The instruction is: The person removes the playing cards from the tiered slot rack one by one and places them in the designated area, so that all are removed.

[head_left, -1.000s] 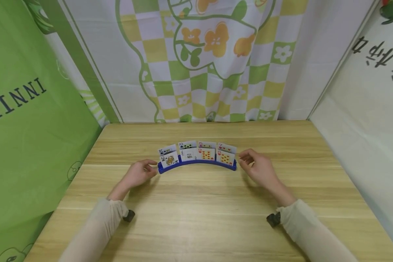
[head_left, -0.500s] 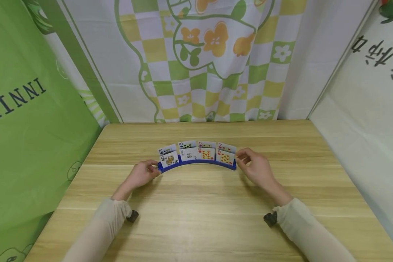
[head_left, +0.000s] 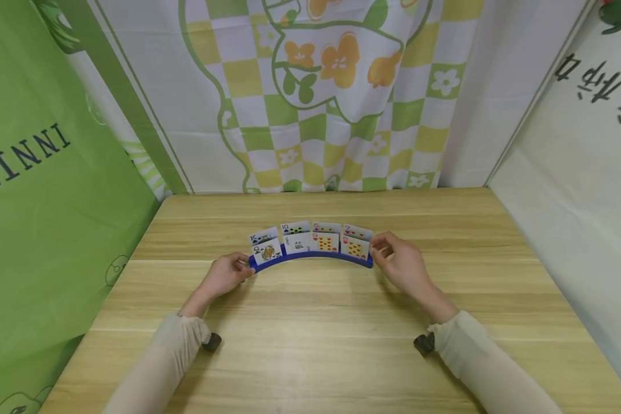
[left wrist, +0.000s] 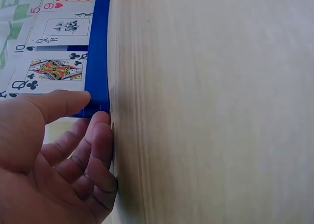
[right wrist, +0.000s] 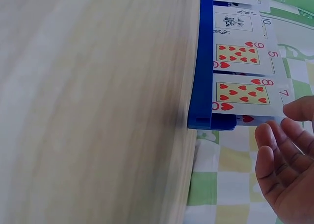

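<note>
Set on the tabletop (head_left: 310,345), nearer the far edge and about midway between the left and right edges, a curved blue card holder (left wrist: 100,37) filled in two rows. Mostly hidden in the back row: a king (head_left: 265,234), a ten (head_left: 295,227), a five (head_left: 327,227) and a seven (head_left: 358,231), with little more than upper strips showing. In front, left to right: a queen of clubs (head_left: 267,253), a joker (head_left: 297,244), a nine of hearts (head_left: 325,243) and an eight of hearts (head_left: 355,248). Pinched at the holder's left end between thumb and forefinger of the left hand (head_left: 225,273). At the right end, the right hand (head_left: 405,263), fingers loosely bent, partly cut off in the right wrist view; thumb probably touching the seven, but cannot tell for certain, nor whether pinching. Cut off at the bottom of the head view: both sleeves (head_left: 152,359) and the tabletop's near edge. Between the forearms, a wide stretch of wood with room for moving; behind the holder, a shallower strip up to the far edge and a patterned curtain (head_left: 310,123); outside each hand, broad margins toward the left and right edges.
</note>
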Demonstrator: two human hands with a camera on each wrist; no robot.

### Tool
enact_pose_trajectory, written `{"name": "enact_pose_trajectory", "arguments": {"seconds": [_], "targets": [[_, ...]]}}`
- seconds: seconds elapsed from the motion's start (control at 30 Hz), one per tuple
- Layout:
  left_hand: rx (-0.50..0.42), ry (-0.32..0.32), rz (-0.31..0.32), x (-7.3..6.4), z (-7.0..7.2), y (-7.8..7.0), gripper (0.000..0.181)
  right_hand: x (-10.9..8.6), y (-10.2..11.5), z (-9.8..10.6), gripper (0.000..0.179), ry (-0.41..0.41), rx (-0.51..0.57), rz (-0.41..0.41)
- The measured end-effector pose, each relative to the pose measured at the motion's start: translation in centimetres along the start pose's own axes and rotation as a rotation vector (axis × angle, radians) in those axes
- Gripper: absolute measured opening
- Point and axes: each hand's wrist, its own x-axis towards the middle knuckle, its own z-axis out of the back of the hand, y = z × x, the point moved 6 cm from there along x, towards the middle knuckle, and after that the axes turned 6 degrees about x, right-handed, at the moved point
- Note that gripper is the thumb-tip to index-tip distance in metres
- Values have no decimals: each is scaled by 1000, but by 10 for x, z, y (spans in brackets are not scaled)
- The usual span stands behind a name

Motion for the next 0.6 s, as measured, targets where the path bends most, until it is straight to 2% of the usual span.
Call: {"name": "enact_pose_trajectory", "arguments": {"seconds": [0.23, 0.47, 0.6], "targets": [[-8, -3, 6, -1, 1, -2, 33, 1, 1, -2, 18, 8, -13, 6], [-7, 2, 10, -1, 0, -1, 31, 2, 0, -8, 19, 40, -33, -33], [-17, 7, 17, 0, 0, -1, 31, 2, 1, -9, 19, 44, -47, -14]]}}
